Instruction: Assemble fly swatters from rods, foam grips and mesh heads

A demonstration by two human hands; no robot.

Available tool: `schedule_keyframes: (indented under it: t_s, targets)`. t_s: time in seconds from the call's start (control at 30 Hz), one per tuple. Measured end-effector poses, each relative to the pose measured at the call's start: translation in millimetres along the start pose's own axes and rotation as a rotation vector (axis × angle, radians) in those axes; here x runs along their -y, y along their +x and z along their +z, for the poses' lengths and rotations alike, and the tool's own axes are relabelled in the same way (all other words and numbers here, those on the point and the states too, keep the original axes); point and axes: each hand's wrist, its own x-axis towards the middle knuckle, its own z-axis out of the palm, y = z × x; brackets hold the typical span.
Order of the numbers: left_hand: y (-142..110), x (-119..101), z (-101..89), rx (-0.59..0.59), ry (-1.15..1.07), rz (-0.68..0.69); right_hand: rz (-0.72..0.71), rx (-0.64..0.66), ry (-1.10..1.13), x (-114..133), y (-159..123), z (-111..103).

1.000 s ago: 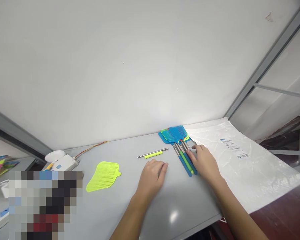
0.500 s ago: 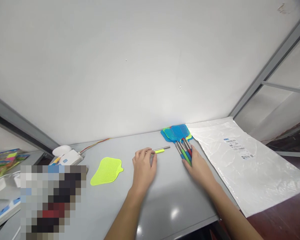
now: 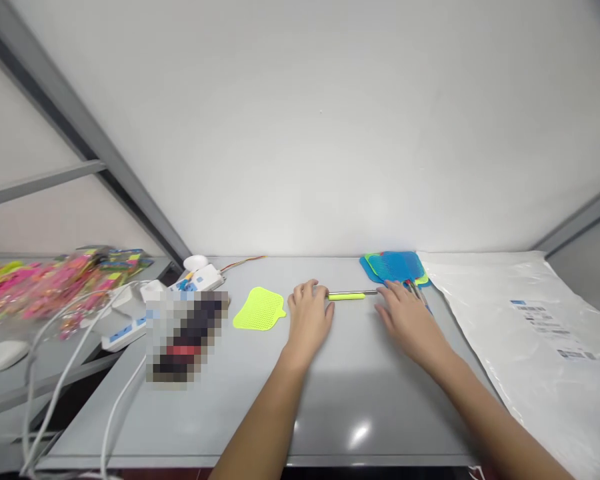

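A yellow-green handle [image 3: 347,297] with a thin metal rod [image 3: 371,291] along it lies crosswise on the table between my hands. At its left end, my left hand [image 3: 307,319] rests with bent fingers and the thumb apart; those fingers cover that end. My right hand [image 3: 409,320] is open, its fingertips by the rod's right tip. Just behind it lies a pile of fly swatters [image 3: 395,267], blue and yellow-green on top, their shafts partly hidden by the hand. Left of my left hand, a yellow-green fly swatter head [image 3: 261,310] lies flat, separate from any shaft.
White plastic packaging [image 3: 525,327] with printed labels covers the table's right side. To the left are a blurred-out object [image 3: 187,340], a white power strip [image 3: 125,333] and loose cables [image 3: 55,387]. Colourful bagged goods [image 3: 55,287] lie on another surface. A wall [image 3: 330,167] stands behind.
My right hand has let go of the swatters' shafts and moved left to the metal rod's right end. My left hand stays at the other end. The view has shifted left.
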Motion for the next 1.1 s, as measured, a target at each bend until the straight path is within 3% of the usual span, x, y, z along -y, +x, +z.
schedule_keyframes:
  t_s: [0.1,0.2,0.37,0.57,0.67,0.9,1.1]
  targets:
    - [-7,1,-1.9,0.012,0.041,-0.010,-0.191,0.111,-0.013,25,33,-2]
    - [-22,2,-7.4,0.017,0.040,-0.014,-0.274,0.168,-0.007,44,56,5]
    - [-60,9,-22.1,0.055,-0.082,-0.043,-0.344,0.219,0.020,64,65,20]
    - [-79,14,-30.1,0.044,-0.240,-0.105,-0.304,0.250,0.081,83,58,32]
    - [-79,13,-32.5,0.055,-0.292,-0.130,-0.272,0.275,0.159,96,51,27]
    - [-82,7,-39.6,0.093,-0.508,-0.091,-0.078,0.117,0.887,142,24,-12]
    - [-83,8,-41.7,0.046,-0.671,-0.168,-0.039,0.115,1.036,158,16,-8]
